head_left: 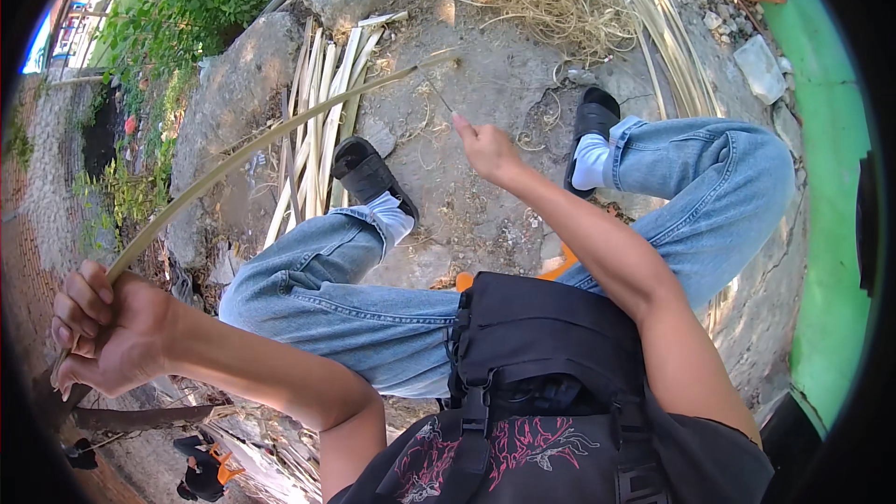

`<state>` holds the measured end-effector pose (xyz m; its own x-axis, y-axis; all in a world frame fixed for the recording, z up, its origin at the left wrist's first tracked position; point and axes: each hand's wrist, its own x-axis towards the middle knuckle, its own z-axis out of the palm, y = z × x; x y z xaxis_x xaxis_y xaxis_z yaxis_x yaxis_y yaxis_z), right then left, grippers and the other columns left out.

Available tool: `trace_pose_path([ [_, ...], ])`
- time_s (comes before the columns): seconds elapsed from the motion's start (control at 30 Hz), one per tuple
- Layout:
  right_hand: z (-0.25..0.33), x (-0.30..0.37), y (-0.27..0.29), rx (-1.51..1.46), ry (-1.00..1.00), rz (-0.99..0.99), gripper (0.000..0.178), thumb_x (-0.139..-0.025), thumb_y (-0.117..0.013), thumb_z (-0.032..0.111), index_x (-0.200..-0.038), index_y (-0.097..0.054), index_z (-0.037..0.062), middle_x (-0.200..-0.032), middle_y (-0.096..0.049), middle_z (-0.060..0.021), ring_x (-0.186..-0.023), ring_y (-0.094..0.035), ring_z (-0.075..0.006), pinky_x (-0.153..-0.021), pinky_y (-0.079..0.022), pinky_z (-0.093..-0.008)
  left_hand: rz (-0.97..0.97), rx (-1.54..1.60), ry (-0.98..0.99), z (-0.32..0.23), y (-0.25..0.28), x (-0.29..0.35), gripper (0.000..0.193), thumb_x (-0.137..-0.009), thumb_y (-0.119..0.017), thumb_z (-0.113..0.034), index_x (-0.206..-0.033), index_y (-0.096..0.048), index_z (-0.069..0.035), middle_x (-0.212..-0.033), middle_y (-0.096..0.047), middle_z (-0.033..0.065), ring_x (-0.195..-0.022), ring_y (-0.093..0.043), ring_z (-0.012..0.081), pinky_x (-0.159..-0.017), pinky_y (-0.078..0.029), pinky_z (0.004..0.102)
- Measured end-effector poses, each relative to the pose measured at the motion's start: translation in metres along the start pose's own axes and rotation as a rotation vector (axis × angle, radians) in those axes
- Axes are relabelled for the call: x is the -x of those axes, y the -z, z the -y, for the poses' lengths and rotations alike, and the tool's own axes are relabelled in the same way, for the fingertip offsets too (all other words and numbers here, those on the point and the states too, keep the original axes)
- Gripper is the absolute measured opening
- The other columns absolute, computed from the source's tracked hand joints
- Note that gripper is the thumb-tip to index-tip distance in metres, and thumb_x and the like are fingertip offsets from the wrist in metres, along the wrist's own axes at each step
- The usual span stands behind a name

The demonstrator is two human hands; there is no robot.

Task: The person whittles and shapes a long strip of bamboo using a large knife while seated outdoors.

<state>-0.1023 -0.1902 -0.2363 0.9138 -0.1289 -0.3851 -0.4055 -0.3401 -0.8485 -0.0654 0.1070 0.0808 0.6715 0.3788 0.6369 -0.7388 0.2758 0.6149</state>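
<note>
My left hand (117, 329) is closed around one end of a long, pale green bamboo strip (245, 151), out at the far left. The strip bows upward and reaches across to the middle, its far end above the ground. My right hand (487, 151) is closed on a thin knife (437, 91), its handle mostly hidden in my fist. The slim blade points up and left toward the strip near its far end; I cannot tell whether they touch.
Split bamboo strips (322, 98) lie beyond my left foot, and more strips (670, 33) lie at the upper right. A heap of curly shavings (560, 2) sits at the far side. Rough stone blocks (238, 84) flank the left; a green wall (829, 187) stands right.
</note>
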Motion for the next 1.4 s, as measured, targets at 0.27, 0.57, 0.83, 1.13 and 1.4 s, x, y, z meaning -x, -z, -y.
trace_pose_path([
  [0.27, 0.012, 0.0, -0.014, -0.096, 0.048, 0.042, 0.071, -0.094, -0.034, 0.054, -0.051, -0.045, -0.0016, -0.046, -0.038, -0.0091, -0.049, -0.04, -0.0172, -0.049, -0.034, -0.0385, -0.02, -0.025, -0.022, 0.002, 0.019, -0.028, 0.056, -0.088, -0.039, -0.06, -0.062, -0.041, -0.01, -0.055, -0.025, -0.0011, -0.051, -0.023, 0.0129, -0.053, -0.023, 0.0291],
  [0.57, 0.029, -0.002, -0.022, -0.135, 0.358, 0.044, 0.077, -0.09, -0.034, 0.061, -0.055, -0.054, -0.0047, -0.052, -0.053, -0.0192, -0.055, -0.057, -0.0277, -0.057, -0.043, -0.0416, -0.046, -0.048, 0.018, -0.003, 0.04, -0.039, 0.057, -0.088, -0.036, -0.061, -0.062, -0.04, -0.01, -0.055, -0.025, -0.0011, -0.051, -0.023, 0.0131, -0.052, -0.023, 0.0294],
  [0.83, -0.083, -0.04, 0.002, 0.12, -0.434, 0.026, 0.077, -0.089, -0.033, 0.062, -0.081, -0.064, -0.0088, -0.075, -0.061, -0.0301, -0.076, -0.062, -0.0383, -0.075, -0.046, -0.0425, 0.066, 0.031, 0.044, -0.003, 0.04, -0.04, 0.056, -0.088, -0.037, -0.058, -0.061, -0.043, -0.009, -0.054, -0.027, -0.0007, -0.049, -0.023, 0.0133, -0.051, -0.024, 0.0296],
  [1.13, -0.133, -0.121, 0.009, 0.087, -0.488, -0.175, 0.079, -0.087, -0.036, 0.062, -0.089, -0.063, -0.0126, -0.084, -0.063, -0.031, -0.086, -0.062, -0.0414, -0.081, -0.046, -0.0437, 0.056, 0.084, 0.064, 0.011, 0.036, -0.041, 0.057, -0.089, -0.036, -0.058, -0.064, -0.043, -0.008, -0.055, -0.029, 0.0001, -0.052, -0.027, 0.014, -0.054, -0.026, 0.0299],
  [1.4, -0.037, -0.094, 0.008, 0.11, -0.265, -0.063, 0.078, -0.087, -0.037, 0.062, -0.078, -0.063, -0.0114, -0.079, -0.062, -0.0308, -0.083, -0.063, -0.0426, -0.077, -0.048, -0.0452, -0.2, -0.393, -0.224, 0.021, -0.035, -0.006, 0.054, -0.088, -0.04, -0.059, -0.071, -0.043, -0.008, -0.065, -0.033, 0.0036, -0.06, -0.031, 0.0162, -0.06, -0.028, 0.0323],
])
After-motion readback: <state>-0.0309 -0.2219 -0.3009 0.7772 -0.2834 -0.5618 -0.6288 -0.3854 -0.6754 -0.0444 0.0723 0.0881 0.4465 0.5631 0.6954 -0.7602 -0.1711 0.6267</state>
